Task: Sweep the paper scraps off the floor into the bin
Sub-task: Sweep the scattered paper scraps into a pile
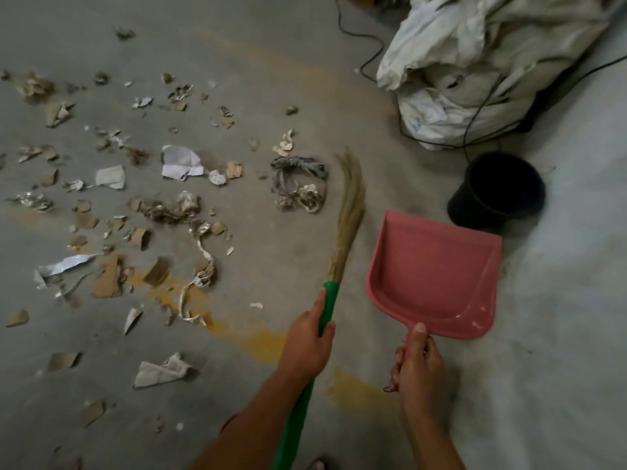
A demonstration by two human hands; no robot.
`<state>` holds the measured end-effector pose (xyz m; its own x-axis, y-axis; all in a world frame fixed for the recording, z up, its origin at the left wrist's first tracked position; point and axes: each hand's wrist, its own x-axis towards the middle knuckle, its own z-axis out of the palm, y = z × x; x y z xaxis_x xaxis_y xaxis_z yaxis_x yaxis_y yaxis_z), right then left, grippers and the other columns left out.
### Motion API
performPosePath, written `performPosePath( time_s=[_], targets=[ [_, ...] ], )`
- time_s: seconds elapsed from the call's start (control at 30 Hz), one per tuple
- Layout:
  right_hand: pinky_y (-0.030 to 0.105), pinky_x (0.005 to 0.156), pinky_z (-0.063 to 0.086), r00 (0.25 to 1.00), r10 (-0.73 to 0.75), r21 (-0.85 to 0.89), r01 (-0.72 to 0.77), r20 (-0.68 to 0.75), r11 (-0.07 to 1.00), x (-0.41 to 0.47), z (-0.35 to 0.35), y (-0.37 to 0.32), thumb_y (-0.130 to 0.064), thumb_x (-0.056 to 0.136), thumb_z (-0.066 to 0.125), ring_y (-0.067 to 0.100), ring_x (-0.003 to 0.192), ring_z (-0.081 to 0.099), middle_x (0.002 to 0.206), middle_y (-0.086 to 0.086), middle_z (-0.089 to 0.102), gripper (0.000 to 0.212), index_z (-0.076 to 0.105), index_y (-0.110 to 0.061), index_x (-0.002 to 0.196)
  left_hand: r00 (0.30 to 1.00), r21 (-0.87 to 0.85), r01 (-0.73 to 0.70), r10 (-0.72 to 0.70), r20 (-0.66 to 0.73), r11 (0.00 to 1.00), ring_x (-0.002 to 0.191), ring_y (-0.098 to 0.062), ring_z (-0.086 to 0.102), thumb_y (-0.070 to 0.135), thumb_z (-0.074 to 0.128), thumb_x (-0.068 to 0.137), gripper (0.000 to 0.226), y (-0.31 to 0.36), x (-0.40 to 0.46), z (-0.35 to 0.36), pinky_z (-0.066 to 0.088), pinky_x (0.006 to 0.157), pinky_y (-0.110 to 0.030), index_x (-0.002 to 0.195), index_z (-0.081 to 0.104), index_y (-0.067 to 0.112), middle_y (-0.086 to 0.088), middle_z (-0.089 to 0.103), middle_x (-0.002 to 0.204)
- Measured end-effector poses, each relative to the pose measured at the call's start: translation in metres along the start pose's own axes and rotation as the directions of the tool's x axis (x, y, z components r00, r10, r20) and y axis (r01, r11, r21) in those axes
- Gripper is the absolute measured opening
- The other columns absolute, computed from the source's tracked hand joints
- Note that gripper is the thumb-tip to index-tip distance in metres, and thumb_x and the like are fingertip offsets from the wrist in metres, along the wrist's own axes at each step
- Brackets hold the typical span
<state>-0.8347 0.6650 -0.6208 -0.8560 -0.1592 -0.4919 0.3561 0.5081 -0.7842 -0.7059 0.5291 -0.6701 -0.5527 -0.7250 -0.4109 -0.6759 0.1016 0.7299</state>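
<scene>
Several paper and cardboard scraps (179,162) lie scattered over the grey concrete floor at the left and centre. My left hand (308,344) grips the green handle of a grass broom (349,212), whose bristles point away from me, just right of the scraps. My right hand (419,362) holds the handle of a pink dustpan (434,269), which is empty and sits to the right of the broom. A black bin (498,191) stands upright just beyond the dustpan, its inside dark.
A large crumpled white sack (475,62) lies at the back right with black cables (366,59) running around it. A knotted strip of cloth or paper (298,171) lies near the broom tip. Yellow stains mark the floor near my arms.
</scene>
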Motion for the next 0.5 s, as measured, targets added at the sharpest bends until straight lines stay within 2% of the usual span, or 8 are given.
performPosePath(
  time_s=[0.2,0.4,0.5],
  targets=[
    [0.028,0.035,0.039,0.996,0.023,-0.032,-0.026,-0.087,0.999,0.041,-0.062,-0.006,-0.052,0.110,0.042,0.017,0.039,0.045,0.061,0.006,0.055,0.052,0.063,-0.009,0.089,0.955,0.110,-0.163,0.129,0.268,0.981,0.101,-0.032,0.066,0.030,0.053,0.105,0.071,0.059,0.024,0.074,0.053,0.087,-0.039,0.168,0.020,0.035,-0.016,0.067,0.114],
    [0.036,0.049,0.048,0.989,0.072,-0.067,-0.081,-0.131,0.994,0.110,-0.093,0.013,-0.057,0.108,0.044,0.021,0.049,0.053,0.066,0.007,0.062,0.054,0.065,-0.011,0.089,0.853,0.180,-0.228,0.107,0.510,0.957,0.103,-0.038,0.067,0.029,0.053,0.104,0.067,0.090,0.067,0.162,0.052,0.087,-0.040,0.167,0.027,0.029,-0.023,0.068,0.119],
    [0.035,0.050,0.046,0.984,0.097,-0.072,-0.108,-0.149,0.992,0.144,-0.090,0.029,-0.060,0.106,0.045,0.019,0.048,0.053,0.066,0.005,0.062,0.055,0.064,-0.012,0.086,0.821,0.239,-0.251,0.076,0.565,0.938,0.109,-0.041,0.066,0.025,0.056,0.103,0.063,0.095,0.104,0.195,0.053,0.090,-0.042,0.163,0.037,0.023,-0.024,0.068,0.125]
  ],
)
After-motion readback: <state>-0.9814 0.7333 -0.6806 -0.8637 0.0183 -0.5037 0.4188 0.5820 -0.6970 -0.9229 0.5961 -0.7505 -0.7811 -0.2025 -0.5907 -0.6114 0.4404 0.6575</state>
